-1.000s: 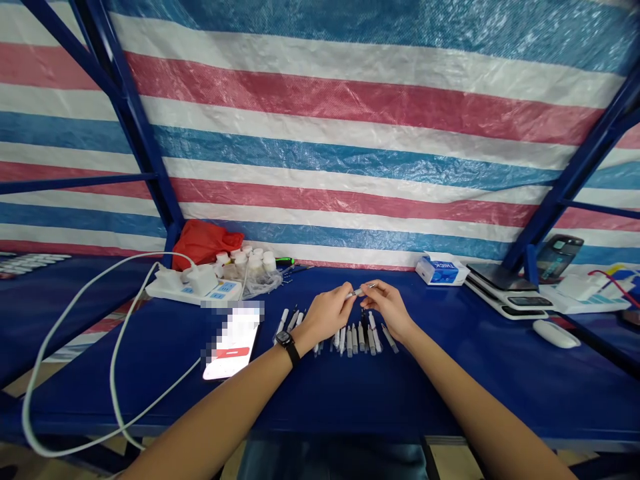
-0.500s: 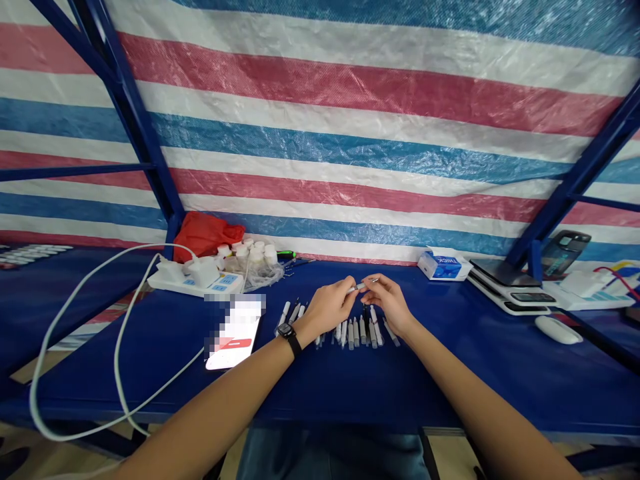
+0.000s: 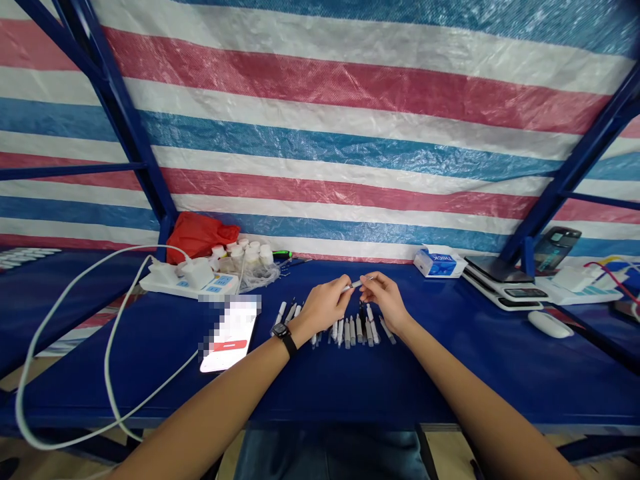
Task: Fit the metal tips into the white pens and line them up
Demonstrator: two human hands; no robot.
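pen partly behind left hand

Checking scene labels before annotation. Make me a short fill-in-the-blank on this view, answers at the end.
1. The left hand and the right hand share one slim pale piece; of the two wrists, the black watch is on the ____ one.
2. The bag behind the power strip is coloured ____.
3. The word printed on the blue-and-white box is ____.

Missing words: left; red; THICK.
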